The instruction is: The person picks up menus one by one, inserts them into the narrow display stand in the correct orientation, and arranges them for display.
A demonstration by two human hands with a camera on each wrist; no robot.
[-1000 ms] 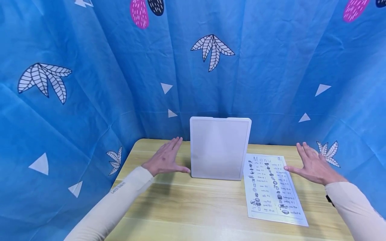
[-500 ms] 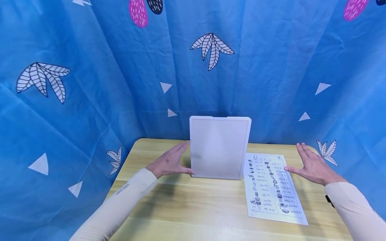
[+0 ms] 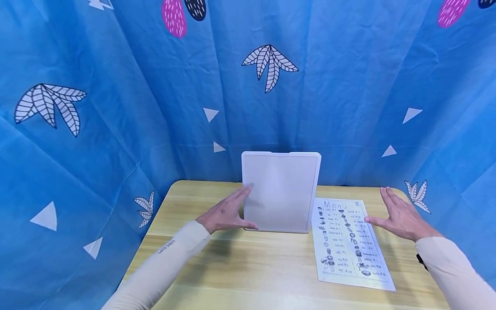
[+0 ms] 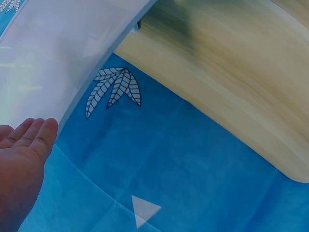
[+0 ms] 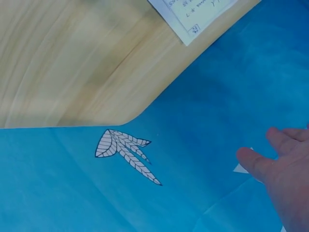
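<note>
A white framed board (image 3: 284, 193) stands upright near the back of the wooden table, with a shallow notch in its top edge. My left hand (image 3: 226, 212) is at its left side, fingers straight and thumb spread, overlapping the lower left of the board in the head view. In the left wrist view the fingers (image 4: 36, 135) show against the board (image 4: 53, 63). My right hand (image 3: 399, 215) hovers over the right of the table, fingers extended and thumb apart, holding nothing. Its thumb points toward a printed menu sheet (image 3: 350, 245) lying flat right of the board.
The light wooden table (image 3: 248, 275) has rounded back corners. A blue curtain (image 3: 341, 86) with leaf and triangle prints hangs close behind it and along both sides.
My left hand has moved right, from beside the board to in front of its left edge. My right hand has stayed nearly still. The board and the menu sheet have not moved.
</note>
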